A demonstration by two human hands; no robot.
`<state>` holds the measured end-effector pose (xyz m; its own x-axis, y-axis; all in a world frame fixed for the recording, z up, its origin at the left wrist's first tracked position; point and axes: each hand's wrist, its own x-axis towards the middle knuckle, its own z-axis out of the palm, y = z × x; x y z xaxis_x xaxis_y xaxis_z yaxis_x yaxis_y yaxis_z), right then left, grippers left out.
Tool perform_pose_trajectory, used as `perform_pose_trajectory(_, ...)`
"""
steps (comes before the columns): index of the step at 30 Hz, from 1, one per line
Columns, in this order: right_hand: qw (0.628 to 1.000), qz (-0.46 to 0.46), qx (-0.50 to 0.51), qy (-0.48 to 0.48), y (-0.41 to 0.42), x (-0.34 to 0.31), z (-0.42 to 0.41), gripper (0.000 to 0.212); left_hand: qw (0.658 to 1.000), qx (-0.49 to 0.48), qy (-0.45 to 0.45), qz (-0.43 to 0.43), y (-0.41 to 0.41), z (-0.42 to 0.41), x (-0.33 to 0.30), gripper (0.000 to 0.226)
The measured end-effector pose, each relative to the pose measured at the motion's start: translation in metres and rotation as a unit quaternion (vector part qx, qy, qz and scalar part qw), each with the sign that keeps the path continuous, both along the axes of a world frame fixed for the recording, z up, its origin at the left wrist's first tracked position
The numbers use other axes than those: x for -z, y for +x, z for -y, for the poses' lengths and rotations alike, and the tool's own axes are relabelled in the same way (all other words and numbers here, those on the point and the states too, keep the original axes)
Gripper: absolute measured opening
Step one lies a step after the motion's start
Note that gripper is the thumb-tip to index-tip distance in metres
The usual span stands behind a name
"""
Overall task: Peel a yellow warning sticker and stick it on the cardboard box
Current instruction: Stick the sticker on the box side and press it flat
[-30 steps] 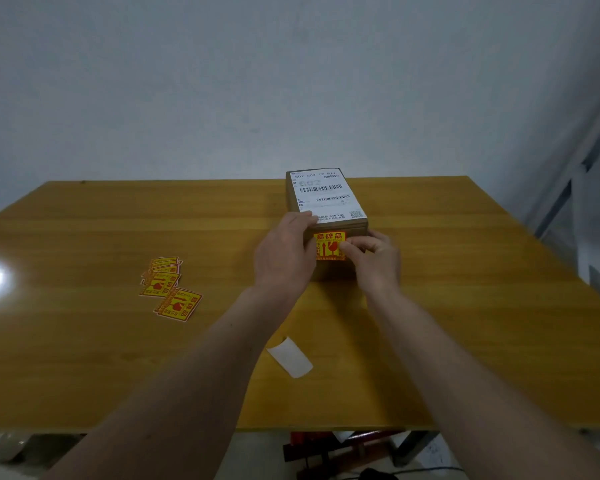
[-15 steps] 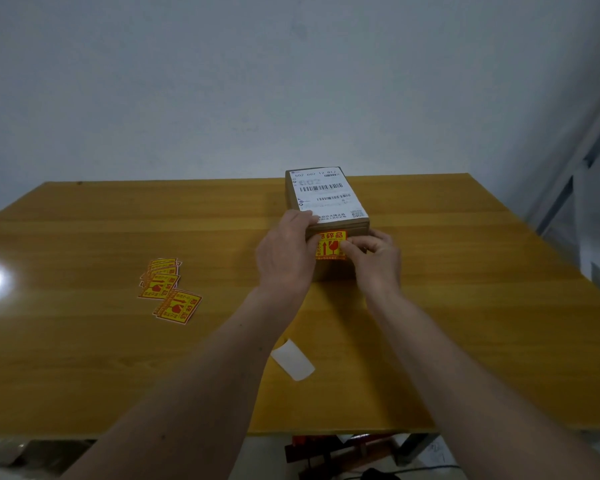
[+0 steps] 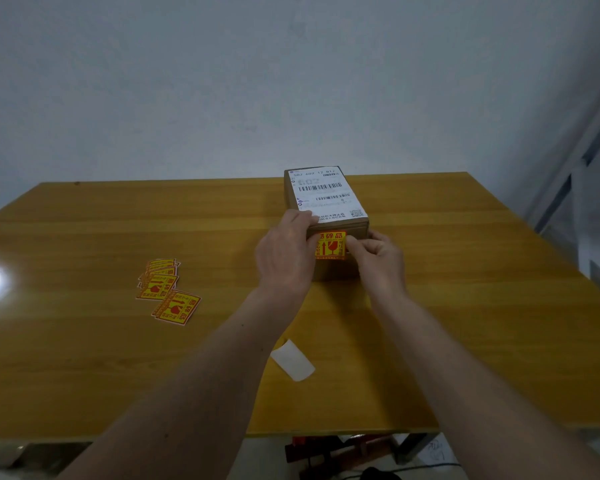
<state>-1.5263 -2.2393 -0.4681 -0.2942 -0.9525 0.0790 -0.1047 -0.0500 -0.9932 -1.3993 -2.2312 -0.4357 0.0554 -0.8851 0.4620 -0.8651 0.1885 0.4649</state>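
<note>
- Head view, looking forward and down across a wooden table (image 3: 84,358); pale wall behind.
- Cardboard box (image 3: 336,271) sits on the table, centre-right, long axis running away from the viewer. White shipping label (image 3: 326,195) with barcodes covers most of its top.
- Yellow warning sticker (image 3: 330,245), red print, lies on the box's near vertical face, upper part, just under the top edge. It sits between the two hands.
- Left hand (image 3: 284,258): wrapped over the box's near-left corner, fingers curled onto the top edge and touching the shipping label; thumb side meets the sticker's left edge. Gripping the box, not spread.
- Right hand (image 3: 378,258): fingers drawn narrow together, tips pressed at the sticker's right edge against the box face. Cannot tell whether that edge is pinched or simply pressed flat.
- Both forearms bare, reaching in from the bottom of the view.
- Loose pile of spare stickers (image 3: 163,289), same yellow and red, on the table well left of the box, fanned and overlapping.
- White backing paper (image 3: 293,360), slightly curled, lies on the table near the viewer, between the forearms, apart from the box.
</note>
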Motion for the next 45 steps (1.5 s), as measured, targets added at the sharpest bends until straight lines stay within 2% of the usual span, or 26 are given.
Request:
perform_pose_trajectory(10,0.998,0.054,0.036,0.014,0.004,-0.009,-0.007,0.026,1.0,-0.004,0.008,-0.007,-0.002,0.001,0.001,0.03)
perform_pose_trajectory(13,0.996,0.011,0.088,0.025,-0.001,-0.01,-0.007,0.015,1.0,-0.005,0.007,-0.008,-0.001,0.001,0.001,0.03)
perform_pose_trajectory(15,0.997,-0.035,0.071,0.005,-0.004,-0.012,-0.007,0.026,1.0,-0.007,0.003,-0.005,-0.002,0.0,0.001,0.031)
perform_pose_trajectory(18,0.982,-0.176,0.024,-0.062,-0.004,-0.019,-0.007,0.054,1.0,-0.009,0.002,-0.002,-0.002,0.0,0.002,0.031)
perform_pose_trajectory(20,0.963,-0.258,-0.005,-0.084,-0.004,-0.022,-0.002,0.057,1.0,-0.009,0.004,-0.001,-0.002,0.001,0.002,0.032)
perform_pose_trajectory(23,0.946,-0.316,-0.027,-0.066,-0.004,-0.024,0.007,0.057,1.0,-0.006,0.007,0.006,-0.002,0.001,0.002,0.034)
perform_pose_trajectory(29,0.936,-0.345,-0.007,-0.068,-0.006,-0.03,0.016,0.052,1.0,0.0,0.008,0.015,0.0,0.001,0.003,0.039)
perform_pose_trajectory(35,0.947,-0.313,-0.027,-0.074,-0.02,-0.037,0.018,0.04,1.0,0.002,0.01,0.025,0.0,-0.001,0.002,0.045)
perform_pose_trajectory(40,0.937,-0.337,-0.032,-0.084,-0.013,-0.028,0.016,0.052,0.999,-0.002,0.02,0.048,-0.003,-0.002,0.005,0.051)
perform_pose_trajectory(45,0.927,-0.365,-0.01,-0.091,-0.009,-0.023,0.017,0.053,0.998,0.005,0.023,0.062,-0.001,-0.003,0.005,0.053)
